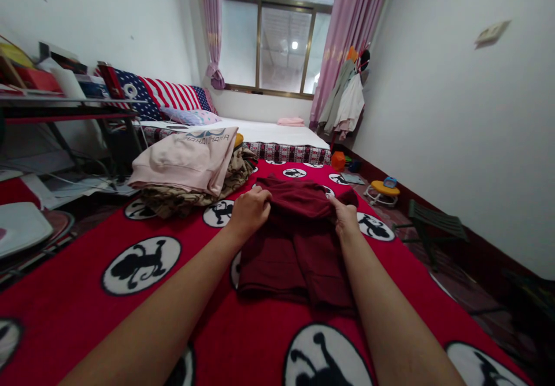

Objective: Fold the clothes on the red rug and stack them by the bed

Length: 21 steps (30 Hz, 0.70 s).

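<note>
A dark maroon garment (295, 247) lies partly folded on a red blanket (87, 311) printed with black figures in white ovals. My left hand (249, 210) is closed on the garment's far left edge. My right hand (344, 215) pinches its far right edge. Both hands hold the far part lifted and bunched over the flat lower part.
A stack of folded clothes, a pale pink one (186, 163) on top, sits to the left on the blanket. A second bed (277, 134) stands under the window. A shelf with boxes (52, 85) is at left. A small stool (433, 221) and toys (384, 189) stand on the floor at right.
</note>
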Available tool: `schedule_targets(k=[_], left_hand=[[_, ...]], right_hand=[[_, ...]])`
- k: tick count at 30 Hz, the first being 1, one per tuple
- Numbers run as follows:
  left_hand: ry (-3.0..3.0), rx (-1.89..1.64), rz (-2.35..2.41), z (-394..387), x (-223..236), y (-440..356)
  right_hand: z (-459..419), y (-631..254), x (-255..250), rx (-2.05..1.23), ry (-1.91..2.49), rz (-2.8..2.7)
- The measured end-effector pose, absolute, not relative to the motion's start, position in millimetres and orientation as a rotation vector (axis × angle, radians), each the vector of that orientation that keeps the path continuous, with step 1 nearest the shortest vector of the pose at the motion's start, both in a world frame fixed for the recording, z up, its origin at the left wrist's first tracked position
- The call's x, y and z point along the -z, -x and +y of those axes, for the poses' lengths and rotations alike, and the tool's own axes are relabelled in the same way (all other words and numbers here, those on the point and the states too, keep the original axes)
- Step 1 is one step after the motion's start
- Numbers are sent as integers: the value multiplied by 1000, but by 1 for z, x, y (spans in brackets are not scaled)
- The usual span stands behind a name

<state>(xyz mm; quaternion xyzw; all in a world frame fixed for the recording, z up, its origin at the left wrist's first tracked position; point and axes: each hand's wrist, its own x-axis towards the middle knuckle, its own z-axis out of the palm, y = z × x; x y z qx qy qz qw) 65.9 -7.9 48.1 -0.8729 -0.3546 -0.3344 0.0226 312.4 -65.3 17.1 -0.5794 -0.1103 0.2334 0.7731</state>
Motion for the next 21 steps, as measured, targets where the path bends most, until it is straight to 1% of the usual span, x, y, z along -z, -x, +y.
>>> schedule_targets(k=[2, 4, 6, 9, 10, 12, 16, 19, 21], left_hand=[[2749, 1098, -1079, -11, -59, -66], [2842, 1063, -1096, -16, -72, -64], [3022, 842, -1123, -20, -83, -60], [3255, 348, -1137, -24, -90, -56], [3264, 276, -1158, -23, -89, -56], [3196, 362, -1240, -18, -80, -59], [2874, 788, -1541, 9, -50, -74], [2754, 909, -1787, 38, -28, -84], [2791, 985, -1824, 56, -21, -91]], right_hand=[[-65, -315, -12, -414, 1369, -340], [-65, -321, -6, -298, 1486, -365], [-66, -329, -2, -226, 1529, -300], [-68, -339, 1, -211, 1461, -206], [-68, -341, 0, -217, 1420, -176], [-67, -341, -3, -254, 1325, -118], [-65, -335, -13, -407, 1129, -60], [-65, -332, -19, -502, 1008, -73], [-65, -333, -19, -540, 954, -88]])
